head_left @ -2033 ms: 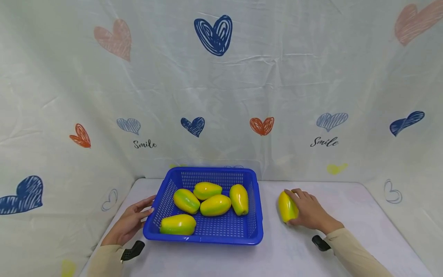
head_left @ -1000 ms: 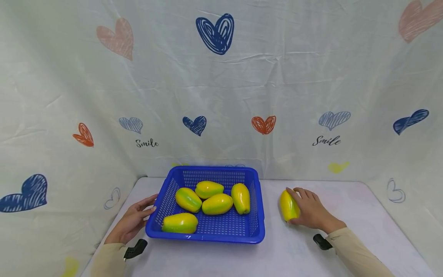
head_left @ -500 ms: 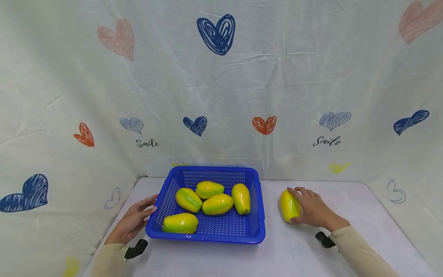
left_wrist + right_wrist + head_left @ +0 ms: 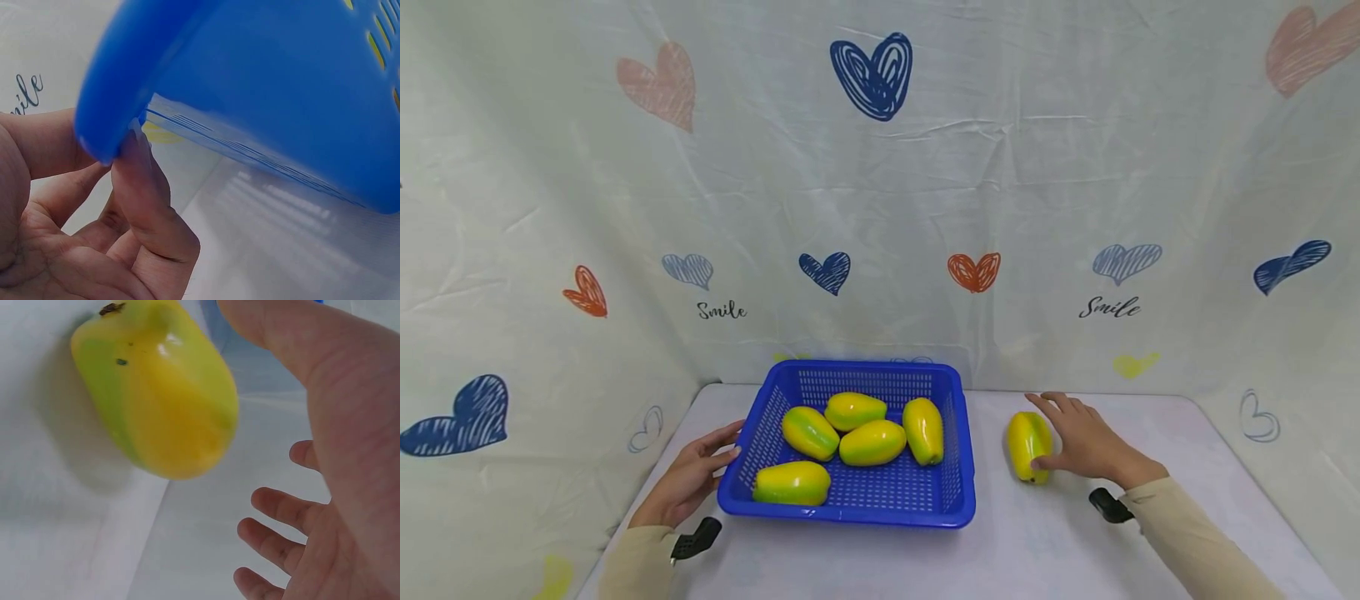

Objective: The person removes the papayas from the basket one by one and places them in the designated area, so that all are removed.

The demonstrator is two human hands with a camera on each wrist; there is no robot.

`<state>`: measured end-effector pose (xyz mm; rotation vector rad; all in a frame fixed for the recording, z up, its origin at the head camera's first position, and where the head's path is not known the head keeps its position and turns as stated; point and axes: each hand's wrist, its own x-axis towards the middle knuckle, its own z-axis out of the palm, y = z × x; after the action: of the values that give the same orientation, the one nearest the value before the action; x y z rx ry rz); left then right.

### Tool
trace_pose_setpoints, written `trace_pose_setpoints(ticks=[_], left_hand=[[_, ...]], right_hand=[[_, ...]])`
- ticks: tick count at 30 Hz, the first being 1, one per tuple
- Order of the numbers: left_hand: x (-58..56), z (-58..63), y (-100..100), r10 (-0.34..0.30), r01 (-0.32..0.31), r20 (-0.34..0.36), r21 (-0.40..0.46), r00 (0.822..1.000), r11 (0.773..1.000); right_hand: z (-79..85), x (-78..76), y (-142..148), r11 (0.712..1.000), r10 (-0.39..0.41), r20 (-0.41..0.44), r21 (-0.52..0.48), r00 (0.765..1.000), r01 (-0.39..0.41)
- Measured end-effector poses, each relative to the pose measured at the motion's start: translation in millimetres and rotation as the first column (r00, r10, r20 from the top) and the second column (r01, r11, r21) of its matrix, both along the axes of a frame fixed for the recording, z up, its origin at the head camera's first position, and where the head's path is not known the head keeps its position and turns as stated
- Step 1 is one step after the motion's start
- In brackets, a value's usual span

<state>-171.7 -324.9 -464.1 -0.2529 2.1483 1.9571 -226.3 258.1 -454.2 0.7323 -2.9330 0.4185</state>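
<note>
A blue plastic basket with slotted walls stands on the table and holds several yellow-green papayas. At its left rim, my left hand pinches the edge between thumb and finger; the left wrist view shows the rim close up. One more papaya lies on the table to the right of the basket. My right hand is just right of this fruit, fingers spread and relaxed. In the right wrist view a gap shows between the papaya and the fingers.
The white tabletop reaches back to a pale curtain printed with hearts. Black camera mounts sit at both wrists. A strip of table separates the basket from the lone papaya.
My right hand has loosened from the papaya and drawn slightly up and to the right, while the fruit stays in place. The left hand and basket hold still.
</note>
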Motion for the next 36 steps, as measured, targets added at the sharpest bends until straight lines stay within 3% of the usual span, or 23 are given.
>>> trace_pose_setpoints(ticks=[7, 19, 36], left_hand=[[-4.0, -0.9, 3, -0.011, 0.011, -0.005, -0.005, 1.000, 1.000], [-8.2, -1.3, 4, -0.010, 0.010, 0.002, -0.001, 1.000, 1.000], [-5.2, 0.4, 1, 0.042, -0.040, 0.055, -0.027, 0.998, 0.999]], right_hand=[[18.7, 0.0, -9, 1.000, 0.010, -0.019, 0.012, 1.000, -0.009], [46.9, 3.1, -40, 0.995, 0.098, -0.084, 0.021, 0.992, -0.097], [45.0, 0.4, -81, 0.976, 0.217, -0.120, 0.051, 0.969, -0.212]])
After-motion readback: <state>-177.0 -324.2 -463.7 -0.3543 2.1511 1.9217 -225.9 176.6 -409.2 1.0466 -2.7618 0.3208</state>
